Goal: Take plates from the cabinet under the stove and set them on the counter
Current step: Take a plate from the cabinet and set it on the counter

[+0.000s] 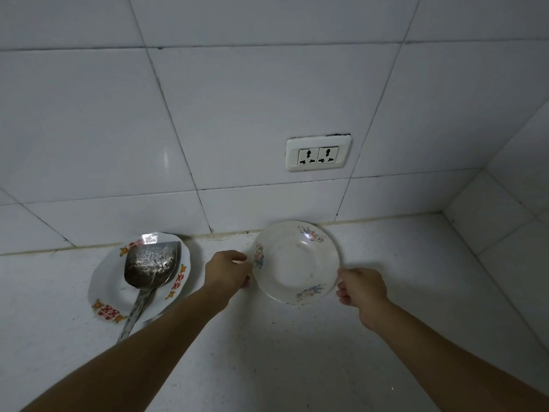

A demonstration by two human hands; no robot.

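Your left hand point(227, 273) and right hand point(361, 288) pinch opposite rims of the floral plate point(294, 261), keeping it level near the worktop's point(267, 352) back edge, beside the red-patterned plate point(110, 295) carrying a metal spatula point(151, 264), likely for an even set-down.

Glossy glazed ceramic plate point(295, 261), shiny metal spatula point(152, 264), matt speckled stone-like counter point(267, 352), smooth glossy wall tiles point(237, 99).

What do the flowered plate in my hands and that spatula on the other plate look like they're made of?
Flowered plate: probably glazed ceramic or porcelain, glossy white with printed flowers; melamine can't be ruled out. Spatula: metal, likely steel, grey and shiny with a dull, streaked blade.
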